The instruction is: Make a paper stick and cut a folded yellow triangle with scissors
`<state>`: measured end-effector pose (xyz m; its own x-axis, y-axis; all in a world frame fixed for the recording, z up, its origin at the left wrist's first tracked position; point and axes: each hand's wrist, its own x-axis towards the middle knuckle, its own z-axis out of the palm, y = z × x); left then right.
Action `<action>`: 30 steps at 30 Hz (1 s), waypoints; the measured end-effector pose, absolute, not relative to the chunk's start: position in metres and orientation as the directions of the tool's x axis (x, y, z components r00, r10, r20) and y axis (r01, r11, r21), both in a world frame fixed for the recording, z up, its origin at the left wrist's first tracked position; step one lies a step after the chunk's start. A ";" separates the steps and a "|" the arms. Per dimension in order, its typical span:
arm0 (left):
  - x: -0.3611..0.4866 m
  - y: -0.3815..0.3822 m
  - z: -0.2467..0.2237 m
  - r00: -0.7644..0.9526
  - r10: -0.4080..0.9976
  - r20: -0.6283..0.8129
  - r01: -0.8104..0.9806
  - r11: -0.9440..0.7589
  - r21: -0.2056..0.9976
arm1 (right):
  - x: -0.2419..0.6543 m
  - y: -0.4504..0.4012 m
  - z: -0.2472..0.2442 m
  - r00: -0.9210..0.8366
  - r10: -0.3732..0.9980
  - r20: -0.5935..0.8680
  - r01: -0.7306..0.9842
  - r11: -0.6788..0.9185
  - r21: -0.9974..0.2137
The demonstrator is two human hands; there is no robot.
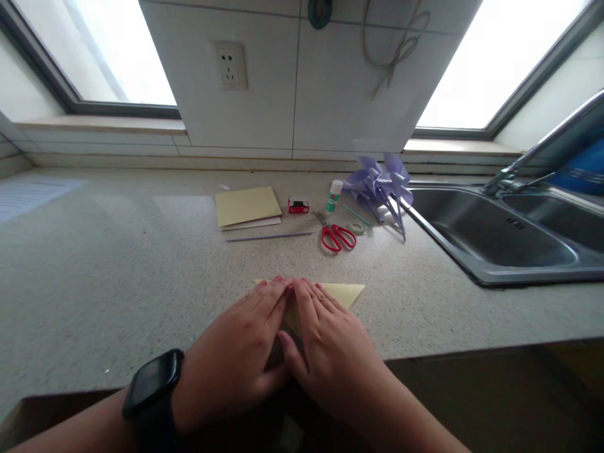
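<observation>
We have triangular yellow paper (348, 294) directly under our fingers, long edge running left to right, level with fingertips. Left hand (240, 336) and right hand (330, 333) laid on it, fingers extended, nothing pinched that we can see. Right corner juts past right hand, nearer it; left corner barely shows beside left fingers. Beyond our grip: purple stick (268, 237), red scissors (338, 238); farther, paper stack (248, 206), glue stick (334, 196).

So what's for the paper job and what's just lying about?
Probably the job:
yellow folded paper, under left hand and right hand
flat yellow paper stack
red-handled metal scissors
cylindrical green glue stick

Seemingly just about:
looped beige cord
silvery metal sink
rectangular white socket
</observation>
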<state>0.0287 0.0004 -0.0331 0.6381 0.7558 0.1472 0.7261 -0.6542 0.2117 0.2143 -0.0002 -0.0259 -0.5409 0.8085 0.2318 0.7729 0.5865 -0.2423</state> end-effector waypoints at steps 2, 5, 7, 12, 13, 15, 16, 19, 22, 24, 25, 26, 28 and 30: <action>0.029 0.001 -0.032 0.641 0.750 0.161 0.727 -0.661 0.185 | 0.220 0.001 -0.027 -0.540 0.810 0.228 0.783 0.583 -0.218; 0.029 0.002 -0.029 0.639 0.748 0.177 0.734 -0.663 0.150 | 0.231 0.002 -0.027 -0.529 0.817 0.228 0.799 0.570 -0.190; 0.028 0.003 -0.026 0.623 0.763 0.173 0.755 -0.644 0.122 | 0.241 0.002 -0.028 -0.517 0.824 0.231 0.813 0.557 -0.168; 0.021 0.006 -0.017 0.548 0.825 0.137 0.830 -0.557 0.028 | 0.270 -0.002 -0.031 -0.459 0.856 0.238 0.863 0.493 -0.109; 0.019 0.007 -0.016 0.540 0.831 0.132 0.838 -0.546 0.010 | 0.277 -0.003 -0.032 -0.451 0.861 0.235 0.870 0.483 -0.098; 0.017 0.007 -0.015 0.533 0.836 0.127 0.845 -0.534 -0.029 | 0.290 -0.005 -0.033 -0.431 0.872 0.233 0.885 0.459 -0.079; 0.016 0.007 -0.014 0.531 0.837 0.130 0.847 -0.529 -0.050 | 0.297 -0.006 -0.034 -0.420 0.876 0.236 0.892 0.447 -0.071; 0.016 0.007 -0.015 0.530 0.832 0.164 0.848 -0.518 -0.114 | 0.309 -0.008 -0.035 -0.384 0.892 0.238 0.913 0.405 -0.048; 0.015 0.005 -0.016 0.518 0.831 0.205 0.855 -0.494 -0.161 | 0.312 -0.009 -0.037 -0.378 0.892 0.248 0.918 0.396 -0.024; 0.014 0.005 -0.017 0.507 0.832 0.224 0.861 -0.477 -0.175 | 0.311 -0.008 -0.039 -0.379 0.887 0.264 0.918 0.397 -0.018; 0.014 0.005 -0.018 0.499 0.835 0.232 0.866 -0.469 -0.176 | 0.311 -0.007 -0.040 -0.381 0.883 0.275 0.916 0.401 -0.017; 0.013 0.004 -0.019 0.490 0.839 0.235 0.871 -0.460 -0.173 | 0.311 -0.006 -0.041 -0.385 0.878 0.285 0.913 0.407 -0.019; 0.012 0.004 -0.021 0.464 0.857 0.226 0.885 -0.439 -0.153 | 0.314 -0.003 -0.041 -0.402 0.859 0.316 0.901 0.432 -0.029; 0.010 0.005 -0.023 0.440 0.871 0.218 0.898 -0.420 -0.131 | 0.316 0.000 -0.039 -0.416 0.831 0.370 0.888 0.458 -0.032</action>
<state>0.0097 0.0051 -0.0229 0.4396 0.8713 0.2179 0.8979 -0.4203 -0.1307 0.3164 0.0001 -0.0385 -0.4155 0.8310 0.3697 0.8881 0.4584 -0.0323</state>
